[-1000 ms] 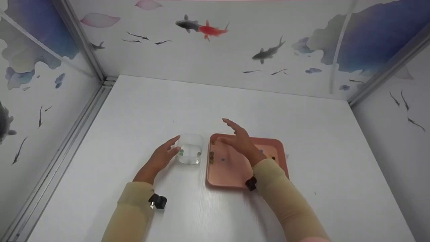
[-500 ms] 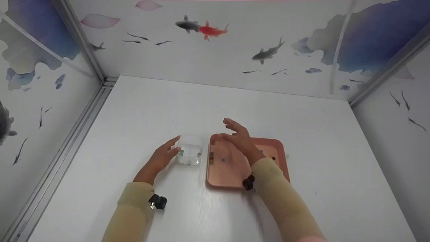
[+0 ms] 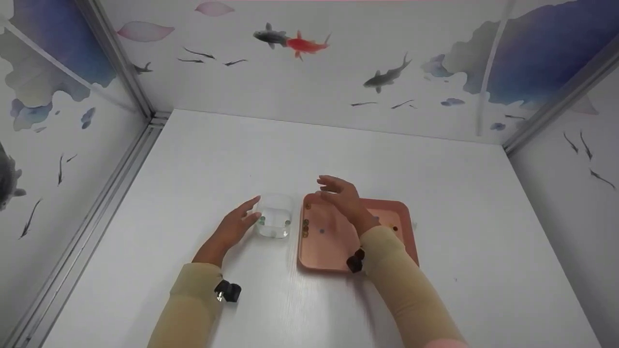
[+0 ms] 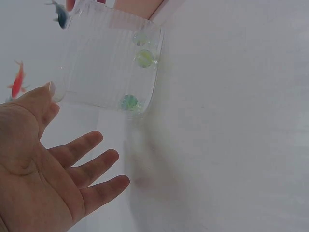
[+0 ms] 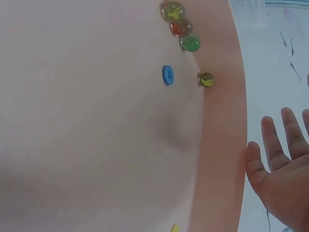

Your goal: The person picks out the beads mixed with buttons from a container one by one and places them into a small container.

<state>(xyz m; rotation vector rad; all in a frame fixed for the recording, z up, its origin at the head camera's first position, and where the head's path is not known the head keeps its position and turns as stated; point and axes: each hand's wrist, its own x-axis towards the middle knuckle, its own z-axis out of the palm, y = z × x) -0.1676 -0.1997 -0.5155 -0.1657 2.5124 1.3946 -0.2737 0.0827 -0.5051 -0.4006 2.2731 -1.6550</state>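
My left hand [image 3: 231, 226] is beside a clear plastic container [image 3: 274, 200], thumb and fingertips at its left side; in the left wrist view three fingers spread loosely away from it. Greenish glass marbles [image 4: 144, 58] lie inside the container. My right hand [image 3: 342, 197] is over the far left rim of a pink tray [image 3: 329, 263], its fingers extended with nothing held. Along the tray's left wall, several marbles [image 5: 190, 43] sit in a row, with a yellow-swirled marble [image 5: 206, 79] a little apart. A blue button [image 5: 168, 75] lies flat near them.
A small dark piece [image 3: 395, 228] lies at the tray's right side, partly behind the right forearm. In the right wrist view, a bit of yellow [image 5: 175, 228] shows at the bottom edge. White walls [image 3: 309, 87] with painted fish enclose the table [image 3: 217, 145].
My right hand has first lifted back toward the tray's far rim, then shifted slightly left and nearer, its fingers drawing closer together. The left hand and container stay put.
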